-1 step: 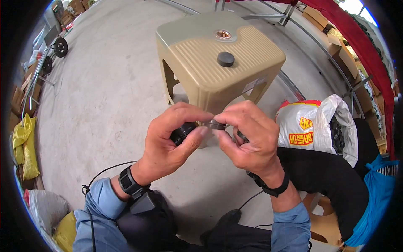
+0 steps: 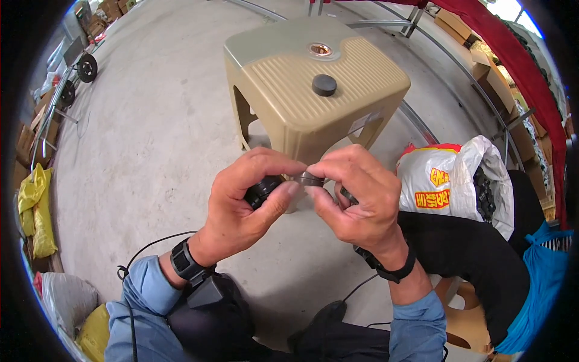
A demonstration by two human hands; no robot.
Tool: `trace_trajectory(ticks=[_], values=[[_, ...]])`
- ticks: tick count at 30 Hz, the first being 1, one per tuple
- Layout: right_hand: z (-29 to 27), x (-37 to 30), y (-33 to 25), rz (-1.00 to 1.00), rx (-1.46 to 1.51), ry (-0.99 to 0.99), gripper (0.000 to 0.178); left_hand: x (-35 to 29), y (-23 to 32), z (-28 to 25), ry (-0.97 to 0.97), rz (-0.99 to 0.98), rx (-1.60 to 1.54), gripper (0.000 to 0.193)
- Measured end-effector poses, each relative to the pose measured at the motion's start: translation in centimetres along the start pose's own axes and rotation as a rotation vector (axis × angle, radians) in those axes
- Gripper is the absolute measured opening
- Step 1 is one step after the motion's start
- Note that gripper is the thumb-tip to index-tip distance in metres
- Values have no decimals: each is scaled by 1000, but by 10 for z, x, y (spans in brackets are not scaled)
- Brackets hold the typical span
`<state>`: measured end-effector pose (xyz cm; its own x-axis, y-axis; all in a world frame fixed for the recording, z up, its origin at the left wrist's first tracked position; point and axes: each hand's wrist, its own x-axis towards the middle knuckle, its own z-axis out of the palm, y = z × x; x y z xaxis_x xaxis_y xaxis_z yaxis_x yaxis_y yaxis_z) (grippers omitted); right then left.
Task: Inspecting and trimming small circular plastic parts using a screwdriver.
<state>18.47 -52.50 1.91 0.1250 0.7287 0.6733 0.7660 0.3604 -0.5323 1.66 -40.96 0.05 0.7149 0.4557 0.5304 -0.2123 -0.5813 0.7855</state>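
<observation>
Disc (image 2: 324, 85) on stool (image 2: 274, 78), right hand (image 2: 369, 202) before it

Bold yellow characters edged in red stand on the white sack (image 2: 416, 175) at the right: a smaller upper group (image 2: 439, 177) and, below it, a wider lower group (image 2: 433, 199) on a red block. Both run slightly aslant along the sack's side. A pale label (image 2: 364, 123) sticks to the side of the beige stool (image 2: 289, 108), below the edge of its top; its print is too small to read.
</observation>
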Motion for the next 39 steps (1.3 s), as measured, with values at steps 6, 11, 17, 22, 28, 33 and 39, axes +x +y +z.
trace_trajectory(ticks=[6,11,17,22,28,33,39], values=[[3,16,16,-51,-49,194,27,2,-5,-3,59,-764,-858,44],[15,33,39,-111,-265,218,27,-1,-24,-9,35,-929,-1525,62],[15,50,42,30,-307,199,24,0,-19,-6,78,-986,-1450,65],[9,25,13,-27,-164,-17,37,1,-15,-7,164,-966,-1397,62],[25,0,1,181,21,-332,46,-4,-16,0,42,-951,-1304,58],[28,-3,6,100,3,-291,42,-5,-17,-2,17,-941,-1303,56],[23,2,11,3,12,-142,38,-8,-15,-1,-4,-942,-1172,52]])
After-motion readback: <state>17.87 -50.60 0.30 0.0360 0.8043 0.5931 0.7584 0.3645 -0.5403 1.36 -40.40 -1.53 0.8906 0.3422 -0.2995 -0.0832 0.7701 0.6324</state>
